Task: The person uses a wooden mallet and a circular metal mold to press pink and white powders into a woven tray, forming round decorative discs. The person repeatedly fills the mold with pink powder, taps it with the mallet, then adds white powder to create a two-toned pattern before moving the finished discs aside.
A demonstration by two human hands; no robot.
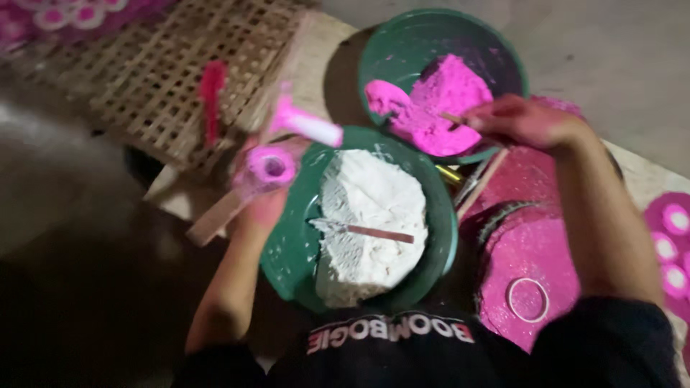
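Between the two green bowls, the small round pink-rimmed mould point(272, 167) sits cupped in the left hand point(260, 195), whose fingers close around its side. It looks light and stiff, though dusted with powder and probably slippery, so a hold around the rim with the open face level seems safest. The right hand point(523, 121) pinches a thin wooden stick point(454, 118), its tip buried in the bright pink powdery paste point(438, 108) heaped in the farther green plastic bowl point(402, 50). That paste looks soft and crumbly and would likely drop off a tilted stick. Nearer the body, a second green bowl point(291, 244) holds a cracked white lump of dough-like paste point(370, 215) with a flat stick point(374, 232) lying across it. A woven bamboo tray point(165, 79) lies beyond the left hand, and a pink-stained round board point(532, 251) carrying a white ring point(528, 299) lies under the right forearm.
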